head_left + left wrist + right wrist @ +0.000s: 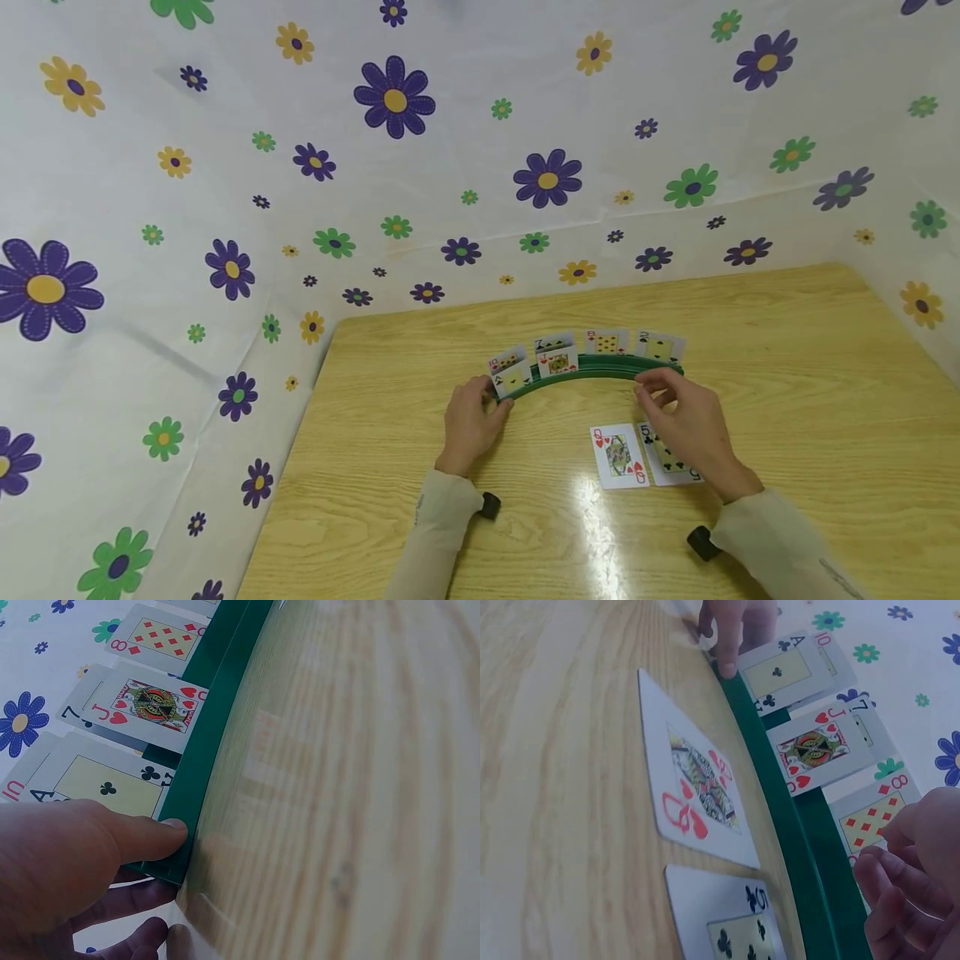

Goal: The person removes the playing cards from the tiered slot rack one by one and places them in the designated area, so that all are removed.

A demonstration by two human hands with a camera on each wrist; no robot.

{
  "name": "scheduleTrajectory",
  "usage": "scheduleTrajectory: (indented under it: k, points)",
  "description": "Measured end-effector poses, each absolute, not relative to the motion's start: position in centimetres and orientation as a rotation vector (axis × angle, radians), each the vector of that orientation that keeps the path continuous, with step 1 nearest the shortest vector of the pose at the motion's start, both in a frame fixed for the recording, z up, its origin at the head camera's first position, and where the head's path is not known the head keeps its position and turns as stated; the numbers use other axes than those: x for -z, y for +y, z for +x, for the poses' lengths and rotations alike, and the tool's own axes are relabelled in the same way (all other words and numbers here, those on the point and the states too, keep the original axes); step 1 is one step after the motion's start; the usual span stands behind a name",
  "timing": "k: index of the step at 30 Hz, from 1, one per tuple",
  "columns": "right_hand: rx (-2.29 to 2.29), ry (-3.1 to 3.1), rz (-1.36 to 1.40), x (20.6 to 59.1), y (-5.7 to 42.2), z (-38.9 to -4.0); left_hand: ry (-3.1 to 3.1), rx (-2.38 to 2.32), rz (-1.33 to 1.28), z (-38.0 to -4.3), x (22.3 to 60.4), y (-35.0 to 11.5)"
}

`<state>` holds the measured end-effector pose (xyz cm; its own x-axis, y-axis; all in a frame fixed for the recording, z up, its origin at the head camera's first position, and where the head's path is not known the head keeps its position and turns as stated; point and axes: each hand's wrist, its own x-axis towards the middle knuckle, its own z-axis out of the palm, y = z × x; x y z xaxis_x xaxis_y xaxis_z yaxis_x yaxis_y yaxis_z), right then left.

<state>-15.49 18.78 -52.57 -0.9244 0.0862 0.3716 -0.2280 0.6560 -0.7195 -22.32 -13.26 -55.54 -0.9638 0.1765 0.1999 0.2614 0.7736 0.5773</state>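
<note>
A curved green card holder (600, 367) stands on the table with playing cards upright in it. My left hand (468, 425) grips its left end, thumb (174, 831) on the front edge. Beside that hand is the ace of clubs (109, 784) with a ten (508, 358) behind it. Then come the jack of hearts (154, 709) before a seven (553, 342), the eight of diamonds (870, 821) and a black two (660, 346). My right hand (690, 425), fingers loosely bent and holding nothing visible, hovers by the holder's right part, overlapping the five of clubs (663, 458) in the head view.
Face up on the table, in front of the holder, the queen of hearts (618, 456) lies left of the five. The wooden table (360, 517) meets a white flowered cloth (465, 167) at its back and sides. Each wrist wears a small black device.
</note>
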Motion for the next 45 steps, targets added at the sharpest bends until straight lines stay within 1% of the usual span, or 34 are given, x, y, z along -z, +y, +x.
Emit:
scheduleTrajectory:
  k: [12, 32, 45]
  points:
    - [-1.229, -2.516, 0.131, 52.4, 17.1, -17.2, -2.843, 0.956, -0.341, -22.2, 55.3, -13.2]
    - [-1.271, -2.530, 0.119, 51.2, 14.7, -18.8, -2.834, 0.962, -0.346, -22.3, 55.5, -13.2]
    - [-1.235, -2.454, 0.102, 52.3, 13.7, -20.2, -2.826, 0.970, -0.350, -22.4, 55.5, -13.3]
